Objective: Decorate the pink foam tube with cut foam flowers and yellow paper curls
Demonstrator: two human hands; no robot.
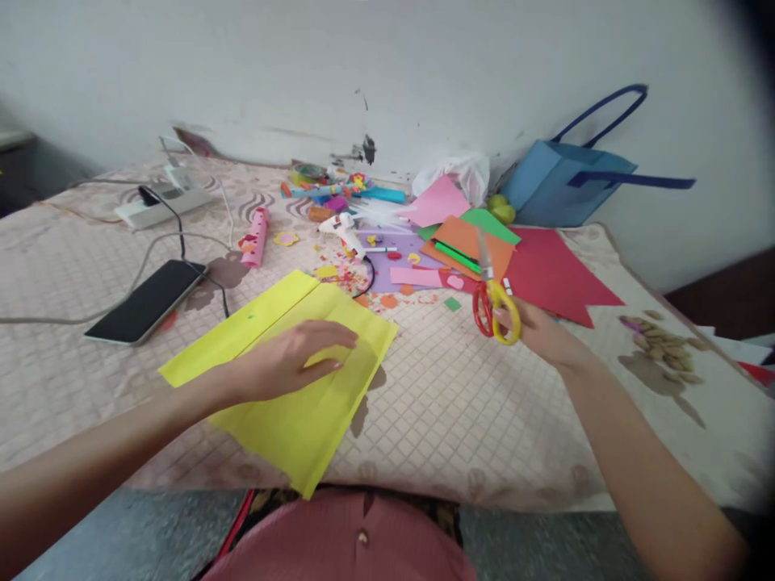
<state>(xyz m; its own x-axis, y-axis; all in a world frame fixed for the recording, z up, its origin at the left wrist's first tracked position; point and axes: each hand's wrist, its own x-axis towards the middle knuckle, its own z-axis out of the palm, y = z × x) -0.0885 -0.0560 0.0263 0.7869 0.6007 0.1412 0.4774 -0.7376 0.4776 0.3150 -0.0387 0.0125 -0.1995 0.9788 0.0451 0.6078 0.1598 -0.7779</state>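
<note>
A folded yellow paper sheet [303,420] lies on the patterned cloth in front of me, one corner hanging over the near edge. My left hand [291,359] rests flat on it, palm down, fingers spread toward the right. My right hand [538,331] grips a pair of scissors [493,298] with red and yellow handles, blades pointing up and away over the coloured paper pile.
Red [557,274], orange [466,242], pink [439,202] and purple sheets lie at the back right, beside a blue bag [563,181]. A white glue gun [345,230], paper scraps, a pink roll [255,236], a black phone [148,300] on a cable and a power strip [161,206] lie to the left. Nuts [663,343] sit right.
</note>
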